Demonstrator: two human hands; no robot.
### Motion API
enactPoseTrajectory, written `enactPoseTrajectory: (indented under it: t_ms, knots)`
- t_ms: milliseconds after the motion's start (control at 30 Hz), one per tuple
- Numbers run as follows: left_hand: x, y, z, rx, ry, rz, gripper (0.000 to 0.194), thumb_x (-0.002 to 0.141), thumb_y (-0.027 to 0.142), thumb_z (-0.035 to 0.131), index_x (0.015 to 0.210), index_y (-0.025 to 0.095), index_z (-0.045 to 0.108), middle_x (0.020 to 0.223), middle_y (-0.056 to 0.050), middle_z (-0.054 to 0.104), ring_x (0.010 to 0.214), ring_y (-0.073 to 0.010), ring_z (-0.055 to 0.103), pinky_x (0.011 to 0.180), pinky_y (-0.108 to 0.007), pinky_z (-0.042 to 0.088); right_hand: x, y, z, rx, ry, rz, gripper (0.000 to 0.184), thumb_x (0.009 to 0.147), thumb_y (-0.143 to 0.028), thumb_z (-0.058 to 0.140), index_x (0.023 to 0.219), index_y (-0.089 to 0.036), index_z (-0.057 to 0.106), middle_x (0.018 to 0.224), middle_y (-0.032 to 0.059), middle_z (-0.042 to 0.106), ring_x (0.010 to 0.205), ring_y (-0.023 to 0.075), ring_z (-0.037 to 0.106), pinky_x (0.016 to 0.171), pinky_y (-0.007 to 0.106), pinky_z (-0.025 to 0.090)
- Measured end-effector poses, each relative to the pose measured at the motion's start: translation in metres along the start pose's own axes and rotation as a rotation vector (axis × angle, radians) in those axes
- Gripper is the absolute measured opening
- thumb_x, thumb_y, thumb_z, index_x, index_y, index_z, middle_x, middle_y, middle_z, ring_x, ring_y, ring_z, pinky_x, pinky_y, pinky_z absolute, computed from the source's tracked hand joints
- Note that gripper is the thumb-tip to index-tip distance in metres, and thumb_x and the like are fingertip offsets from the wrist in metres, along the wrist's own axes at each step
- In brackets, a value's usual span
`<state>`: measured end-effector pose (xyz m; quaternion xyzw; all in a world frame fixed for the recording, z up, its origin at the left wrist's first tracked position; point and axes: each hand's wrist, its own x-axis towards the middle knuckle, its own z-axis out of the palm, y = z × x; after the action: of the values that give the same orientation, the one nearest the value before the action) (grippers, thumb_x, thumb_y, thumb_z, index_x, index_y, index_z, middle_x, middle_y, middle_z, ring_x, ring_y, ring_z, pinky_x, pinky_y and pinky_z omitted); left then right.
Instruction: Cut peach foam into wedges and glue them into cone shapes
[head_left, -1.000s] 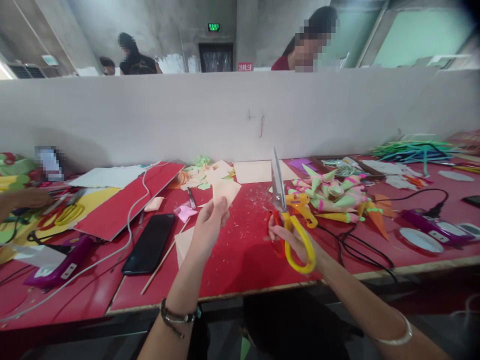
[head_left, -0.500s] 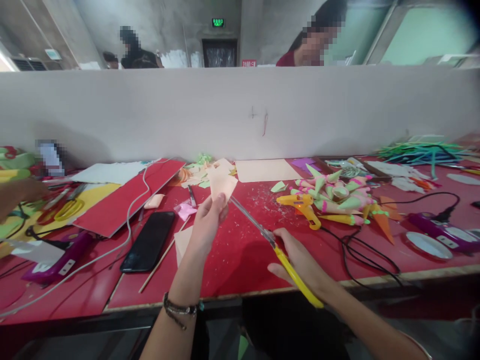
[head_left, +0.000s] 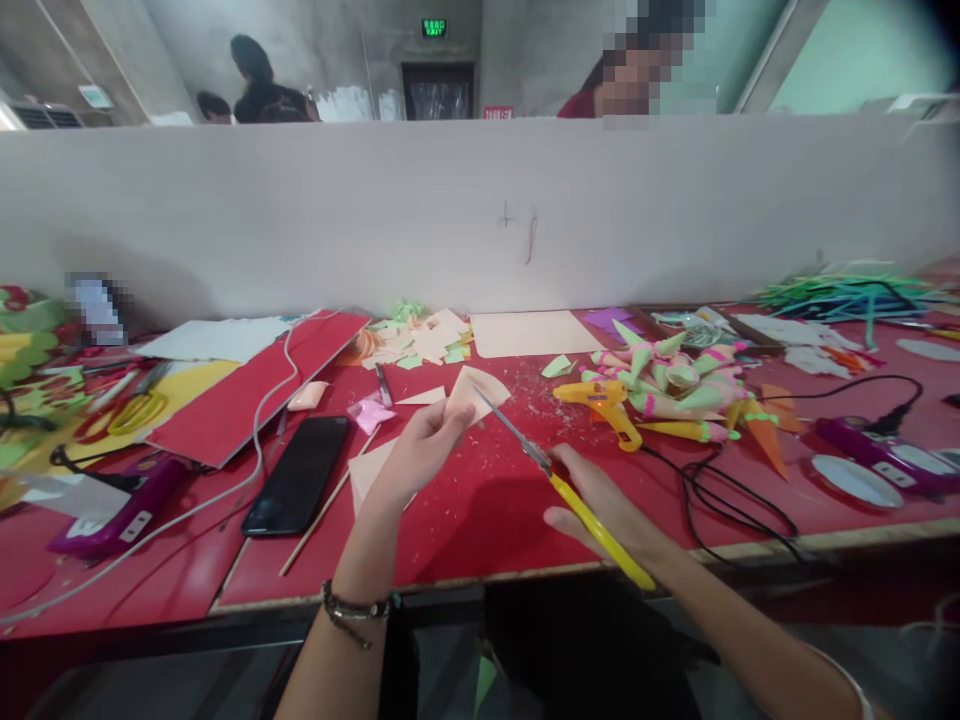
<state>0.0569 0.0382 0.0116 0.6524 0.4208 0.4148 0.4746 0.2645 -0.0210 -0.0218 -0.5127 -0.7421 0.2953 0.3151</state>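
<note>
My left hand [head_left: 429, 448] pinches a small cream-peach piece of craft sheet [head_left: 480, 388] above the red tabletop. In my right hand [head_left: 600, 505] is a pair of scissors [head_left: 581, 515] with yellow handles, its long metal blades pointing up and left. The blade tips lie against or just in front of the held piece; I cannot tell whether they are cutting it. Beside my left hand, a thin pale offcut [head_left: 424, 397] rests on the table. A larger pale sheet [head_left: 367, 470] is partly covered by my left forearm.
A yellow glue gun [head_left: 600, 400] lies right of the scissors, by a pile of green and pink cones [head_left: 675, 375]. Left are a black phone [head_left: 296, 478], a thin stick [head_left: 322, 510] and a red board [head_left: 255, 390]. A grey partition [head_left: 337, 220] stands behind.
My left hand has lowered and turned the piece, which now tilts right. The scissors stay close to it. Another person's hand at the far left has gone out of view.
</note>
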Motion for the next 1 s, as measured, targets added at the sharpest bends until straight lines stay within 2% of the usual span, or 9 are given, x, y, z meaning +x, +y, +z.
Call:
enactPoseTrajectory:
  t_ms: [167,367,533,833,1000]
  knots:
    - [0.001,0.001,-0.004,0.011,-0.062,-0.040,0.034,0.080,0.044,0.043,0.059,0.019,0.034,0.053,0.007,0.027,0.045,-0.0065,0.023,0.044,-0.022,0.017,0.000,0.005,-0.002,-0.032,0.001,-0.003,0.035,0.070,-0.043,0.054,0.092,-0.018,0.043,0.078,0.0029,0.052,0.068,0.0161,0.049,0.059,0.027,0.041]
    - [0.003,0.002,-0.005,0.009,-0.100,-0.058,0.033,0.080,0.043,0.044,0.059,0.019,0.033,0.051,0.007,0.026,0.043,-0.0061,0.022,0.043,-0.023,0.015,0.001,-0.002,-0.005,-0.078,0.001,-0.024,0.030,0.072,-0.046,0.051,0.083,-0.019,0.041,0.069,0.0001,0.048,0.060,0.0134,0.044,0.052,0.025,0.038]
    - [0.002,0.002,-0.006,0.002,-0.082,-0.073,0.033,0.079,0.041,0.045,0.058,0.018,0.034,0.051,0.007,0.027,0.043,-0.0054,0.022,0.042,-0.022,0.016,-0.001,-0.005,-0.006,-0.101,-0.022,0.035,0.030,0.072,-0.048,0.049,0.080,-0.020,0.040,0.068,0.0007,0.049,0.060,0.0142,0.045,0.050,0.025,0.036]
    - [0.005,-0.001,-0.006,-0.030,-0.111,-0.057,0.033,0.079,0.040,0.045,0.057,0.018,0.035,0.050,0.007,0.027,0.042,-0.0052,0.023,0.042,-0.021,0.016,0.002,-0.002,-0.003,-0.068,-0.034,0.036,0.034,0.075,-0.053,0.045,0.073,-0.020,0.038,0.063,-0.0022,0.044,0.055,0.0111,0.038,0.049,0.024,0.031]
    - [0.003,-0.001,-0.006,0.001,-0.072,-0.087,0.032,0.076,0.040,0.048,0.056,0.018,0.035,0.051,0.007,0.028,0.043,-0.0055,0.024,0.043,-0.021,0.018,0.006,-0.004,-0.004,-0.081,-0.006,0.078,0.034,0.076,-0.052,0.043,0.066,-0.020,0.038,0.057,-0.0031,0.042,0.053,0.0114,0.039,0.048,0.023,0.031]
